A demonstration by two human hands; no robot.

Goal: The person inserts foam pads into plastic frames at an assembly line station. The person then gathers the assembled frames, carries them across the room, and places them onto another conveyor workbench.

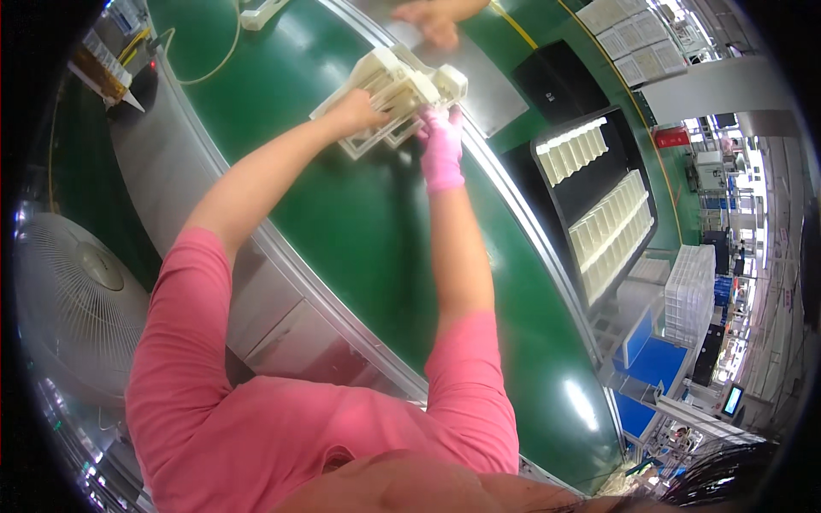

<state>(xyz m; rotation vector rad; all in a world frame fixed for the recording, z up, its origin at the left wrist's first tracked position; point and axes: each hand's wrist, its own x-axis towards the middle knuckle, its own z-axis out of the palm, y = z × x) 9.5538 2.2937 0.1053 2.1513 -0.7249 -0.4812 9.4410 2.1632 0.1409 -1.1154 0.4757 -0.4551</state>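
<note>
A cream plastic frame (376, 70), with open compartments and a raised block at its right end, sits tilted at the far side of the green work surface (368, 231). My left hand (359, 113) is bare and grips the frame's near left part, fingers curled over into it. On the frame's right end, my right hand (441, 147) in a pink glove has its fingers closed round the edge below the block. Some fingertips of both hands are hidden by the plastic.
Across the metal rail, another person's hand (432, 21) hovers above a grey plate (487, 94). A black tray (556, 201) holds cream slotted strips at the right. A fan (85, 291) stands at left, near a nozzled tube (107, 68). A pale cable (205, 77) lies at the far left.
</note>
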